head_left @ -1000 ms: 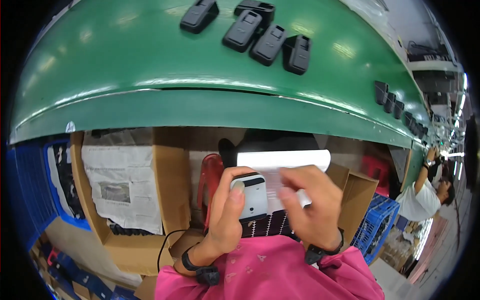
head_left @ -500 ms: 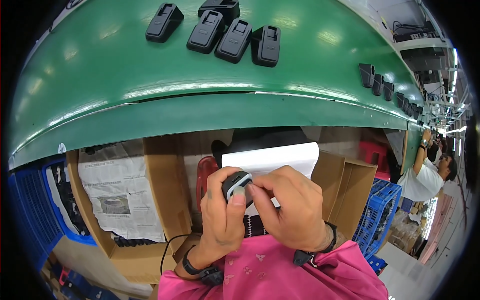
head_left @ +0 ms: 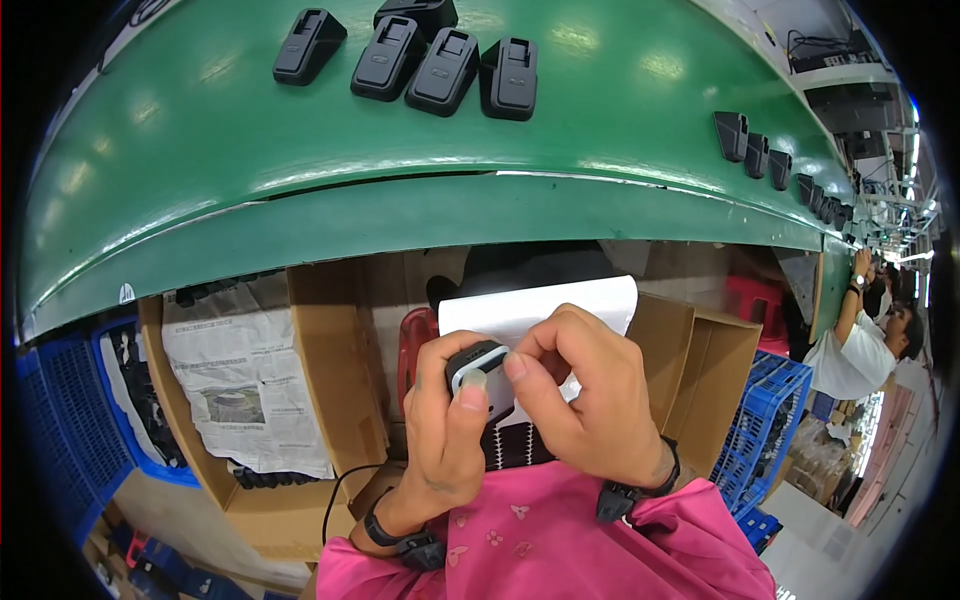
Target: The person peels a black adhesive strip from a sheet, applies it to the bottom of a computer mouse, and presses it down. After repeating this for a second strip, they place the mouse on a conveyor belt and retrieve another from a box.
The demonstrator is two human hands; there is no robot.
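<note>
My left hand [head_left: 445, 425] is wrapped round a small black device with a pale grey face [head_left: 487, 380], its thumb lying across that face. Close against the device's right edge is my right hand [head_left: 595, 395], fingers curled and thumb tip by the upper corner. Whether a small piece sits in that pinch is hidden. Beneath both hands, over my lap, lies a white sheet [head_left: 540, 305]. On the green table ahead stand several black wedge-shaped charger-like units [head_left: 443, 72] with slots in their tops.
On the left, a cardboard box [head_left: 335, 370] holds newspaper [head_left: 235, 385] over dark parts, beside a blue crate [head_left: 75, 410]. An open cardboard box [head_left: 690, 375] and another blue crate [head_left: 760, 430] stand right. More black units [head_left: 757, 155] line the green table [head_left: 300, 130]; a co-worker [head_left: 860, 345] sits far right.
My right thumb has shifted slightly up and right along the device's edge, showing more of its pale face. The view has turned a little, so the table units appear further left.
</note>
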